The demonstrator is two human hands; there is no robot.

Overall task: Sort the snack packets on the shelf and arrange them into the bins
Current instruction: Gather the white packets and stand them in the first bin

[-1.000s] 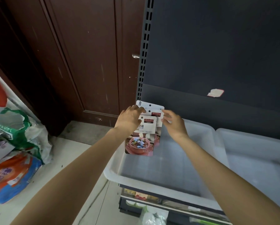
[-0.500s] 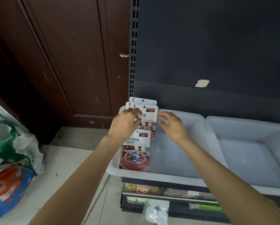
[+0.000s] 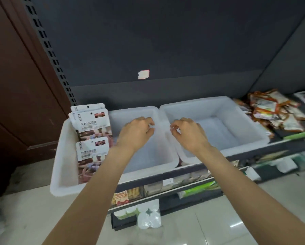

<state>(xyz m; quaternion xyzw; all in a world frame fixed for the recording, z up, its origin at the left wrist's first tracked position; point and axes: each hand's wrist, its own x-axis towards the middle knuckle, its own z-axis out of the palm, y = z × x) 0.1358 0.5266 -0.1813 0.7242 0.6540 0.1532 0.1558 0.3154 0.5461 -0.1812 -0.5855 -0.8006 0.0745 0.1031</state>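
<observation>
Left hand, right hand: both over the left bin, fingers loosely curled, grasping nothing. Snack packets: standing along its left side, long axes upright, headers topmost.

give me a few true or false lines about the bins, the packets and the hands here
1. Both hands hold a packet. False: the left hand and right hand hold nothing, their fingers loosely curled above the bins.
2. The packets in the left bin stand along its left side. True: those white-topped packets lean there in a row.
3. The right bin is full of packets. False: none shows inside it.
4. A pile of loose packets lies on the shelf to the right of the bins. True.
5. The two bins sit on the floor. False: they rest on the shelf, with goods on shelves below.
</observation>
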